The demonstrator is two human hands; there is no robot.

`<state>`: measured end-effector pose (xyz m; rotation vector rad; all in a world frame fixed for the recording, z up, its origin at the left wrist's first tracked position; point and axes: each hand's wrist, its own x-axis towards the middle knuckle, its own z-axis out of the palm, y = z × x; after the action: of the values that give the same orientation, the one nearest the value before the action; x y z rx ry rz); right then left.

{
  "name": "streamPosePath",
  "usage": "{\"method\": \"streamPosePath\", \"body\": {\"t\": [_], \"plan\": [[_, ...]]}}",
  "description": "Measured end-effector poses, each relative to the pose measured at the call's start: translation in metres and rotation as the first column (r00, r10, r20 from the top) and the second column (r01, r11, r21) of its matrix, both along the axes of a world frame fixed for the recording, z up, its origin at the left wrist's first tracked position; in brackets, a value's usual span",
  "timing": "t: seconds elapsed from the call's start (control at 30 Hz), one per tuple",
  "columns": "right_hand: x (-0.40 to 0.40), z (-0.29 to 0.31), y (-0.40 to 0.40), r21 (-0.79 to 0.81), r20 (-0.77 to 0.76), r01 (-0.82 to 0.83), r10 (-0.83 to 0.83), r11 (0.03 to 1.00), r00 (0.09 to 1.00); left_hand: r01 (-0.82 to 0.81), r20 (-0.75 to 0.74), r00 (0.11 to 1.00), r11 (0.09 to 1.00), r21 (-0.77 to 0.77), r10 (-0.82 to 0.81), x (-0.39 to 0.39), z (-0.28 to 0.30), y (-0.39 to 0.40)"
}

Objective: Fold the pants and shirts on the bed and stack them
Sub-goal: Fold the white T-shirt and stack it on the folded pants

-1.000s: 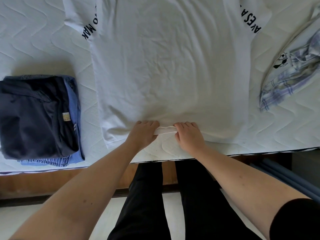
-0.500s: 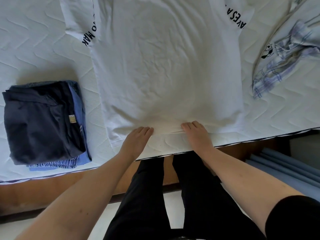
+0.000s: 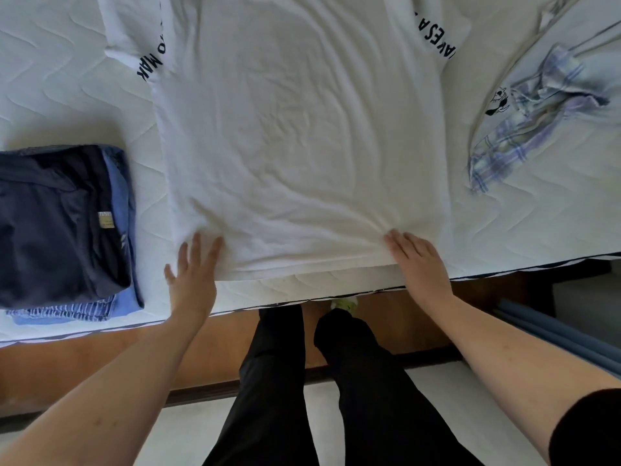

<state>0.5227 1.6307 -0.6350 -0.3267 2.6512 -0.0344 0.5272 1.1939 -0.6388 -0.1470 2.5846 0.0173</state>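
Quilted white mattress fabric (image 3: 60,95) is seen covering the bed, whose near edge is trimmed with dark piping and carried on a brown wooden frame (image 3: 208,338). Pale flooring (image 3: 188,435) is visible below, and bluish rolled material (image 3: 551,334) is seen at the lower right beside the frame. A white T-shirt (image 3: 302,136) with black lettering on both sleeves is spread flat across the middle of the bed, its hem lying near the bed's edge. A folded stack (image 3: 60,227) is placed at the left, well apart from the shirt: a dark navy garment is laid on top of blue and striped pieces. A crumpled plaid garment (image 3: 524,129) with a small black print is left unfolded at the right.

Both bare forearms are extended forward from the bottom corners, over legs clad in black trousers (image 3: 295,398). The left hand (image 3: 193,274) is held palm down with fingers spread and straight, its fingertips laid at the shirt's lower left corner by the hem. The right hand (image 3: 420,260) is placed palm down at the hem's right part, fingers extended close together and pressed onto the cloth, where wrinkles are gathered. Nothing is pinched by either hand.
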Motion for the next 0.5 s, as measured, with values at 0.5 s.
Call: {"method": "streamPosePath", "body": {"t": [0.5], "plan": [[0.014,-0.004,0.059,-0.407,0.26,0.837,-0.831,0.366,0.491,-0.703,-0.01,0.607,0.543,0.459,0.794,0.024,-0.009,-0.034]]}}
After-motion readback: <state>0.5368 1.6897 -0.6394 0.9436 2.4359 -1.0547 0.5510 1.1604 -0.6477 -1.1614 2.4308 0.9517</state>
